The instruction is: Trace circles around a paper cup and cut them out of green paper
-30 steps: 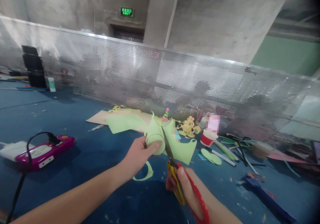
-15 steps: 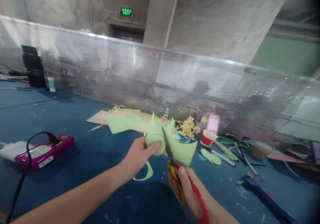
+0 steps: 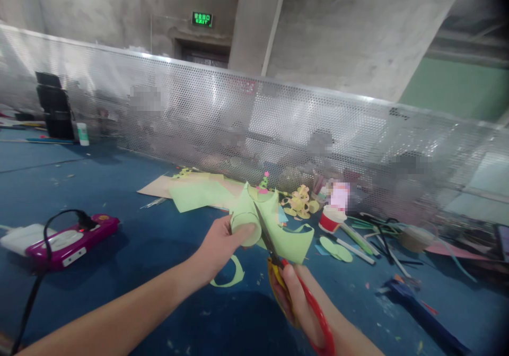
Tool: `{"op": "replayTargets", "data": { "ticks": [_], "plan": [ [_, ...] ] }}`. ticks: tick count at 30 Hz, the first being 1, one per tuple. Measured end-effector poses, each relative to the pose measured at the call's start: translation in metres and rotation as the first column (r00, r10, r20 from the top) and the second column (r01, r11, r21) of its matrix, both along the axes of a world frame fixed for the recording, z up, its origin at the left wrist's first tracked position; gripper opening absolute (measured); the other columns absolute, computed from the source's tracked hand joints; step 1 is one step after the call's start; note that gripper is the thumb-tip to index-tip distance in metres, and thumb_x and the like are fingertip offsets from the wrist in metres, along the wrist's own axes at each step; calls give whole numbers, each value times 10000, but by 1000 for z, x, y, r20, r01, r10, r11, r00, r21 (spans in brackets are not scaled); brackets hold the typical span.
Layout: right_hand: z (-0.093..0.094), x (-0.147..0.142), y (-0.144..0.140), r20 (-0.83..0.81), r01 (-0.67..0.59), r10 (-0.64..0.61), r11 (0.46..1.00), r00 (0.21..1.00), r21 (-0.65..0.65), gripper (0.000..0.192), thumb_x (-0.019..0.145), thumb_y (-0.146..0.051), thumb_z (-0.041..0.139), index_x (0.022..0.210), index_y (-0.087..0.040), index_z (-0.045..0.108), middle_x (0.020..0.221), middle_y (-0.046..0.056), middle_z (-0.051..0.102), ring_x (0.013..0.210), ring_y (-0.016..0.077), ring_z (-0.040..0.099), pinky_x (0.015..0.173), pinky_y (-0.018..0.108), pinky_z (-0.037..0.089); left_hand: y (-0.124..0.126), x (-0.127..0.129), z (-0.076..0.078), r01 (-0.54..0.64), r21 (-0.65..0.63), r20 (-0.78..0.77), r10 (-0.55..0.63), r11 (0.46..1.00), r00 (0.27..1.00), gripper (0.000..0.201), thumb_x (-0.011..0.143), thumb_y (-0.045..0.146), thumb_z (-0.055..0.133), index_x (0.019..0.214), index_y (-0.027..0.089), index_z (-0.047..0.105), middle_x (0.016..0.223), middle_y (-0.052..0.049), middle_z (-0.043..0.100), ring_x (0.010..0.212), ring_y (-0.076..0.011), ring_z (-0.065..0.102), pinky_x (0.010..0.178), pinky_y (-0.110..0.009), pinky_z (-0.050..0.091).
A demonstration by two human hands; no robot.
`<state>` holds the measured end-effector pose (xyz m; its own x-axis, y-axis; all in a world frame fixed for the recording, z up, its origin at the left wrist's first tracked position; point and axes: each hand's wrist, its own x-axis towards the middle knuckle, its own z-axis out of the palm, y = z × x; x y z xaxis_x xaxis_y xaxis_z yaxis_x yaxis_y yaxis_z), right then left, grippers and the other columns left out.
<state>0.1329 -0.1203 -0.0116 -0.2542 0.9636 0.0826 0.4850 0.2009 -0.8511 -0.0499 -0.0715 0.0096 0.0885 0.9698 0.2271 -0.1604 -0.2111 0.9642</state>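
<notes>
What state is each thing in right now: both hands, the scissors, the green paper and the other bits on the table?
left hand: gripping the green paper
right hand: fingers through the scissors' handles
scissors: blades in the paper, mid-cut
green paper: held off the table, partly cut, curled
curved offcut: lying loose on the table
purple device: cable plugged in, red light on

left hand [image 3: 218,245] pinching green paper [image 3: 274,227], scissors [image 3: 290,287] cutting
</notes>
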Motion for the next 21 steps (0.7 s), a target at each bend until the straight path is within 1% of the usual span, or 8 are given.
{"op": "replayTargets", "data": {
  "ticks": [5,8,13,16,21],
  "plan": [
    [10,-1,-2,64,-4,1,999,998,40,673,854,-795,211,535,-216,337,474,-36,310,452,95,276,415,240,237,0,-1,0,-6,-6,-4,6,1000,1000,300,700,424,713,673,139,625,590,-5,604,551,-106,495,546,-224,397],
    [13,-1,-2,58,-6,4,999,998,46,673,849,-804,190,541,-221,325,471,-34,307,442,93,265,404,247,210,0,-2,0,-8,-12,-8,7,1000,1000,299,707,422,714,687,136,631,594,-8,608,560,-110,504,558,-228,399],
    [13,0,0,20,-55,56,998,998,-26,662,867,-782,211,531,-225,335,430,-38,306,407,87,243,391,249,179,1,-2,0,-7,-18,11,7,1000,1000,311,701,434,733,705,136,645,627,-12,630,583,-120,528,593,-239,415],
    [13,2,2,-9,-60,59,997,998,-57,652,875,-770,230,526,-229,337,408,-43,305,394,86,239,387,246,175,1,-2,0,-13,-25,27,14,1000,1000,320,700,444,740,721,135,661,653,-21,653,610,-132,551,620,-246,430],
    [12,3,2,-27,-66,64,993,998,-94,652,874,-766,254,501,-237,331,393,-47,281,373,88,231,369,246,172,2,-2,2,-13,-4,36,13,1000,999,329,716,453,732,674,140,639,607,2,609,593,-118,518,606,-234,407]
  ]
}}
